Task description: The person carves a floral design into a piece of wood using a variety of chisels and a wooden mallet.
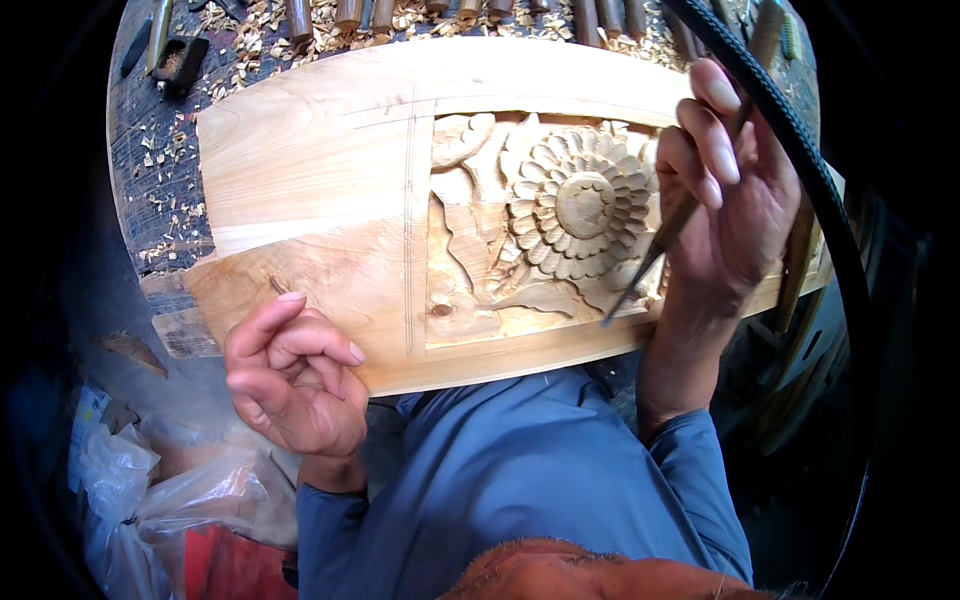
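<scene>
Nearest us, our left hand (295,375) hangs just off the near edge of the wooden panel (330,160), its fingers (325,345) curled loosely inward and grasping nothing; it touches neither tool nor board.

Farther in and to the right, our right hand (725,190) pinches a slim carving tool (645,270), the fingers clenched around its shaft, wrist bent and forearm rising from the near edge. The tool slants down and to the left, its tip meeting the wood at the near right border of the carved flower (580,205).

We judge we are refining the relief below the petals; the next cut calls for a small, controlled push, ideally with the left hand steadying the panel.

Beyond, wood shavings (250,25) and a row of tool handles (350,12) litter the desk (155,150).
</scene>
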Action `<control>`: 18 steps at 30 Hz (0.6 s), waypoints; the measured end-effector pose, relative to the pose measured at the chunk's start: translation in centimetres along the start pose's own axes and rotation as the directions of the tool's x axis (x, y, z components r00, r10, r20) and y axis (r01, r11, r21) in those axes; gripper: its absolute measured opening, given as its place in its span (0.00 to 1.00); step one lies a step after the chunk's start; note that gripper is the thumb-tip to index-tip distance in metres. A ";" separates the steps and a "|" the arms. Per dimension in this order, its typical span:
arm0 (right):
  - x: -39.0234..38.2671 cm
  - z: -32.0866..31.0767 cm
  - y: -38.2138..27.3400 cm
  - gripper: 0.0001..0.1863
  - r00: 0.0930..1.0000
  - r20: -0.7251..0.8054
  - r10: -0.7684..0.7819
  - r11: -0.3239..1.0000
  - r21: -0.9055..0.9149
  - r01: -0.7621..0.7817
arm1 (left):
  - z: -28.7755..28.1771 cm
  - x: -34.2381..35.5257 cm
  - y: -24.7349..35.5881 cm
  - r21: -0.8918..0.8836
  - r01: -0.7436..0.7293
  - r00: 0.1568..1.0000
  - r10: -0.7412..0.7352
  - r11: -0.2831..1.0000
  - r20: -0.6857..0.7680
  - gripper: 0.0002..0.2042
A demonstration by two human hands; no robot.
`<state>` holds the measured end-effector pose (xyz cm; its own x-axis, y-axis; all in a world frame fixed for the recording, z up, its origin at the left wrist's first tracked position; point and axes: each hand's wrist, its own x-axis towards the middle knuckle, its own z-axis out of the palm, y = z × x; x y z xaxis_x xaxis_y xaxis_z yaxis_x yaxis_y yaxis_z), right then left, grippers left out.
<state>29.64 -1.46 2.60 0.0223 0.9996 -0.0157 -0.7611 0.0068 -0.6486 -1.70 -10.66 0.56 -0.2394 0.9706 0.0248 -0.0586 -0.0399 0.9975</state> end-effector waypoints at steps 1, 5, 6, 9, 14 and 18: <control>0.1 0.1 0.2 0.22 1.000 0.008 0.010 1.000 0.026 -0.010 | -0.1 0.0 0.1 -0.012 0.007 1.000 -0.007 1.000 0.000 0.33; -0.1 2.1 0.3 0.16 0.997 0.068 0.036 0.999 0.031 -0.038 | 0.5 0.4 0.4 -0.012 -0.004 1.000 0.004 1.000 0.000 0.24; -0.5 2.6 0.3 0.17 0.997 0.070 0.018 1.000 0.022 -0.019 | 0.6 0.3 0.4 -0.003 -0.007 1.000 0.007 1.000 -0.018 0.22; -3.4 5.2 -0.6 0.25 0.988 0.126 -0.085 0.994 -0.053 0.093 | 0.9 -0.6 0.6 0.000 0.018 0.998 -0.018 1.000 -0.058 0.15; -7.4 8.5 0.8 0.34 0.941 0.220 -0.258 0.908 -0.278 0.314 | 3.3 -3.5 1.2 0.293 -0.488 0.849 0.369 0.822 0.378 0.20; -8.1 10.0 3.2 0.36 0.894 0.246 -0.375 0.820 -0.362 0.444 | 7.1 -5.8 -0.6 0.157 -0.504 0.768 0.358 0.849 0.531 0.27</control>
<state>20.51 -9.28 8.27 0.1456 0.8974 0.4165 -0.3799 0.4394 -0.8140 6.59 -14.60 0.33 0.3094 0.8574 0.4112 0.2232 -0.4858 0.8451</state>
